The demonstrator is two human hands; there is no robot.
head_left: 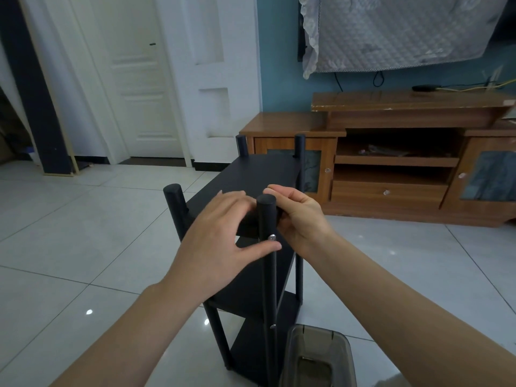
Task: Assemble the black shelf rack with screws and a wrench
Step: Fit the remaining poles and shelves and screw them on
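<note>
Resting my left hand (220,236) flat on top of the black shelf rack (259,174), thumb just beneath the screw (271,237) in its near post (266,216), I curl my right hand (300,219) behind; whether it grips anything I cannot tell. A grey bin (318,356) stands at the rack's foot, contents unclear; open floor (83,233) lies left.

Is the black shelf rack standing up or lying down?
Upright: the black shelf rack stands with round posts vertical, feet on the white tiled floor.
</note>
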